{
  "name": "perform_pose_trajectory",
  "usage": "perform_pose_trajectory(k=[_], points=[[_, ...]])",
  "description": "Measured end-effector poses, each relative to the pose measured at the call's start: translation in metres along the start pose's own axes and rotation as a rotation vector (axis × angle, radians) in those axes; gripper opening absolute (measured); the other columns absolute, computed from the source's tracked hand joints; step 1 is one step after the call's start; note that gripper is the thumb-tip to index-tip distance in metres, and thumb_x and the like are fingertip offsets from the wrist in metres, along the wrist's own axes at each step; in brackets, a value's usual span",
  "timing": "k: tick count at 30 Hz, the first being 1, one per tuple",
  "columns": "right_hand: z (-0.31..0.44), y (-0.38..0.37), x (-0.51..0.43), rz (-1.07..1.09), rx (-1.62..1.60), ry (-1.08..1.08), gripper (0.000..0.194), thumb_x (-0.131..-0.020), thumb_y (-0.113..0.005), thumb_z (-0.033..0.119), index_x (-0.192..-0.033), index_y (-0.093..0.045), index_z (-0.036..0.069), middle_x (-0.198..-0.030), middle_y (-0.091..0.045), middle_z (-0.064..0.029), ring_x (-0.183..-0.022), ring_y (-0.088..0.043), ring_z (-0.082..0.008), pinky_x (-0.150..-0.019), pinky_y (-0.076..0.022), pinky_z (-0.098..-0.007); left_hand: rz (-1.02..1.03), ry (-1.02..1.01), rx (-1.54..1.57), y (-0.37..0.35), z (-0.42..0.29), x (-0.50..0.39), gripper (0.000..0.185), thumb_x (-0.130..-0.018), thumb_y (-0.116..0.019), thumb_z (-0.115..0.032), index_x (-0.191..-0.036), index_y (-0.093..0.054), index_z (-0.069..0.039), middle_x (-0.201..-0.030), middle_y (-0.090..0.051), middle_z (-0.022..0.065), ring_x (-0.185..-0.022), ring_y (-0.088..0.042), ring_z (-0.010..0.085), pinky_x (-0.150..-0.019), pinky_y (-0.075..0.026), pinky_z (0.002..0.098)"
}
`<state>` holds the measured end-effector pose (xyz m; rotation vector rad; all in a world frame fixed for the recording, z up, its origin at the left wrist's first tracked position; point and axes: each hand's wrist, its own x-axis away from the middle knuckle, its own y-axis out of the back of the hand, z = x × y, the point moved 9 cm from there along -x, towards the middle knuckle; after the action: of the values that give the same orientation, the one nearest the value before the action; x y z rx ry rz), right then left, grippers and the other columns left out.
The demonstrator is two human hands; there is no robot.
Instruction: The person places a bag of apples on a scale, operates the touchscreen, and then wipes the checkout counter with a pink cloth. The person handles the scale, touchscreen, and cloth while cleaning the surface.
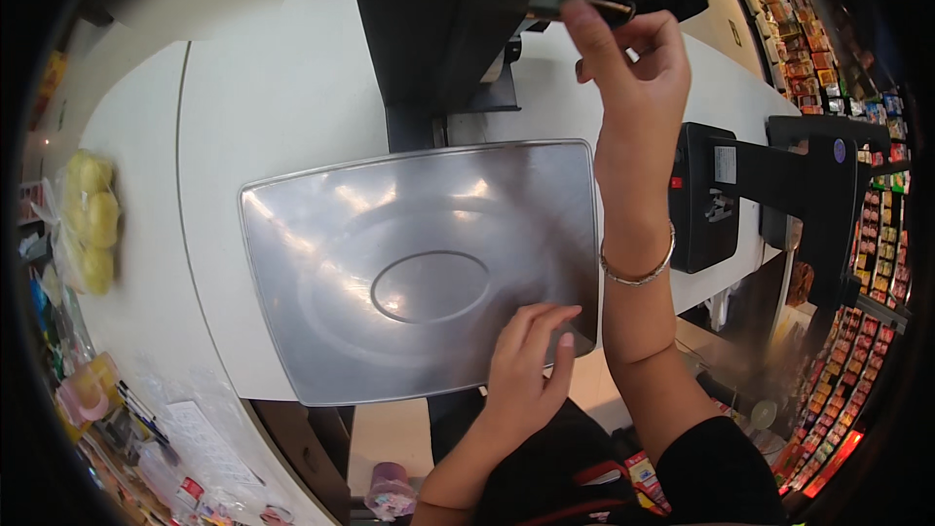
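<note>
A broad stainless steel weighing tray [431, 285] of a counter scale lies before me. My left hand [529, 358] hovers at or rests on its near right edge, fingers loosely bent and thumb apart, with nothing in it. Beyond the tray rises the black scale body [438, 36]. My right hand [635, 62], with a bracelet [643, 277] on the wrist, is raised at the right side of this body. Its thumb and curled fingertips are at a slot with a shiny strip [548, 4]. Blur hides whether anything is pinched there.
The white counter [285, 80] carries the scale. To the left lies a clear bag of yellow fruit [91, 223]; below it are pens [142, 409] and a written sheet [212, 442]. A second black device [705, 197] stands right of my forearm. Shelves of packaged goods [811, 66] line the right.
</note>
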<state>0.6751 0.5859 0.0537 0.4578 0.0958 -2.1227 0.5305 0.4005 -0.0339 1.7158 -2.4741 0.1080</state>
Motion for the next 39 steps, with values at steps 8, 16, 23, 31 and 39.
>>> perform_pose_trajectory(k=[8,16,23,31,39], points=[[0.024,0.008,0.019,-0.145,0.326,0.28,0.042,-0.076,-0.087,0.021,-0.096,-0.054,0.004,-0.083,-0.055,-0.0002,-0.072,-0.047,-0.006,-0.062,-0.0397,-0.021,-0.037,-0.113,-0.019,0.03,-0.026,-0.01,0.023,-0.089,-0.057,0.0,-0.112,-0.062,0.003,-0.105,-0.063,0.0176,-0.096,-0.061,0.0301,-0.087,-0.049,0.0364],[0.073,-0.002,0.04,-0.052,0.675,0.645,0.029,-0.078,-0.068,0.007,-0.107,-0.068,0.004,-0.082,-0.059,-0.0109,-0.08,-0.053,-0.0254,-0.071,-0.0448,-0.0351,-0.099,-0.212,-0.15,0.056,-0.063,-0.024,0.029,-0.09,-0.055,-0.002,-0.118,-0.059,0.003,-0.108,-0.062,0.0193,-0.101,-0.059,0.0326,-0.091,-0.046,0.0392],[0.084,-0.005,0.04,0.001,0.77,0.688,0.03,-0.077,-0.063,0.003,-0.107,-0.069,0.006,-0.08,-0.063,-0.0101,-0.068,-0.057,-0.0243,-0.062,-0.0461,-0.0353,-0.23,-0.465,-0.415,0.062,-0.117,-0.079,0.056,-0.081,-0.061,-0.003,-0.136,-0.053,-0.005,-0.113,-0.053,0.02,-0.089,-0.055,0.035,-0.079,-0.043,0.0416],[0.063,-0.012,0.025,0.175,0.86,0.397,0.032,-0.081,-0.06,0.007,-0.112,-0.066,0.002,-0.057,-0.057,-0.0127,-0.053,-0.059,-0.0306,-0.054,-0.0465,-0.0383,-0.412,-0.543,-0.812,0.061,-0.12,-0.13,0.074,-0.075,-0.066,-0.005,-0.145,-0.048,-0.015,-0.108,-0.053,0.0172,-0.079,-0.052,0.0281,-0.073,-0.042,0.0371],[0.064,-0.022,0.024,0.23,0.8,0.401,0.034,-0.08,-0.059,0.006,-0.113,-0.064,-0.001,-0.058,-0.058,-0.0169,-0.052,-0.058,-0.0337,-0.053,-0.0471,-0.0378,-0.45,-0.522,-0.825,0.059,-0.114,-0.129,0.076,-0.075,-0.066,-0.004,-0.148,-0.047,-0.017,-0.106,-0.053,0.0174,-0.078,-0.053,0.0283,-0.073,-0.042,0.0371]])
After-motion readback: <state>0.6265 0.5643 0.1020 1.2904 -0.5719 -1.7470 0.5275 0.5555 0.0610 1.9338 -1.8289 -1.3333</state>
